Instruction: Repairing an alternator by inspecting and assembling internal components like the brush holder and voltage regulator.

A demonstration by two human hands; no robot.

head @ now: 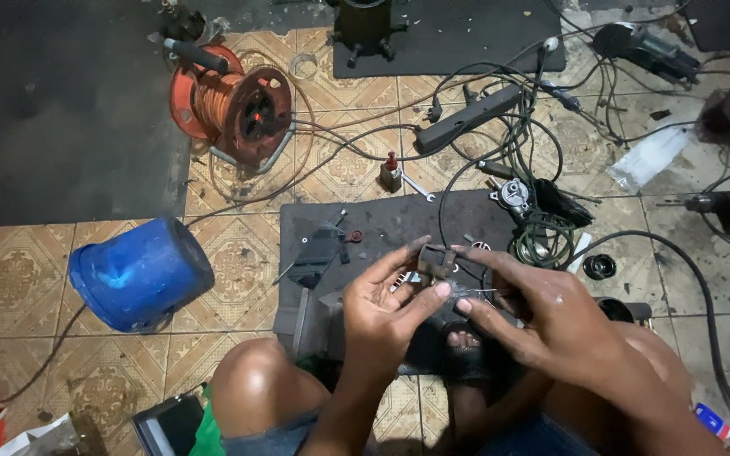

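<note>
My left hand (386, 308) and my right hand (534, 308) meet over a dark rubber mat (382, 221) on the tiled floor. Together the fingertips of both hands pinch a small dark metal part (437, 260) held between them. The left thumb and fingers grip it from the left, the right fingers from the right. A thin black wire loops from the part down past my right hand. My knees and a sandalled foot (465, 348) lie just below the hands.
An orange cable reel (234, 103) stands at the back left, a tipped blue bucket (138, 272) at the left. A power strip (466, 118), tangled cables, a spanner (417, 187), a small red-topped bottle (391, 171) and power tools (648, 49) crowd the right and back.
</note>
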